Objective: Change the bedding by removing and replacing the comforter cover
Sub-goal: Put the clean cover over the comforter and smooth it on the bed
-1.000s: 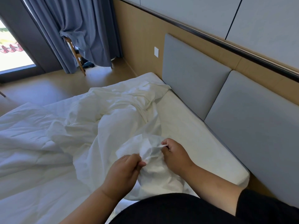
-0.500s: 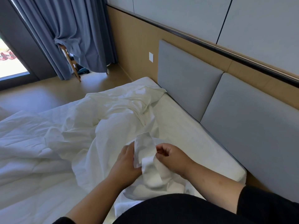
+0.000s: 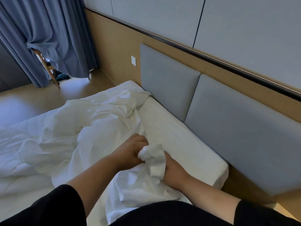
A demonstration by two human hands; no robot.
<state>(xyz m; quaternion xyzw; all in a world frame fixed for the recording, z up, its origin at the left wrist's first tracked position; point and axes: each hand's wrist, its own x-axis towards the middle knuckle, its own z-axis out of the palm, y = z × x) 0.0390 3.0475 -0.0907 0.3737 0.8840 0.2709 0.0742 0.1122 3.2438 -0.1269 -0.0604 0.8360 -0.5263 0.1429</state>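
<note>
Fitting the comforter cover (image 3: pixel 101 128) corner.
I had both hands, left hand (image 3: pixel 130 150) and right hand (image 3: pixel 173 172), gripping bunched fabric; next, seat the corner.

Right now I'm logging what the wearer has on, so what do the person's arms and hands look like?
Both forearms are bare. Black sleeves end near the elbows. The left hand and right hand are bare too: no gloves, and no rings, watch or bracelet visible.

Grey padded headboard (image 3: pixel 219 111), blue curtain (image 3: pixel 48 38) over a wooden chair (image 3: pixel 47 67), white wall switch (image 3: pixel 133 61).
</note>
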